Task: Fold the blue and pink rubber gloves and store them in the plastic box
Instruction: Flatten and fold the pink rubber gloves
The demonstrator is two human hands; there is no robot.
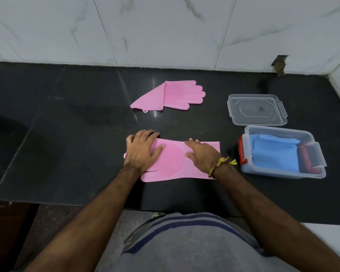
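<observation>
Blue gloves (pixel 275 154) are folded and already in the plastic box (pixel 310 134), lid (pixel 256 109) off just behind it. Both my hands lie flat, fingers spread, pressing a pink glove (pixel 171 160) on the worktop (pixel 67 134): left hand (pixel 141 150) on the finger end, right hand (pixel 202 156) near the cuff. Nothing gripped. Second pink glove (pixel 169 96) lies farther back, cuff corner turned over, not yet boxed. Roughly half done.
</observation>
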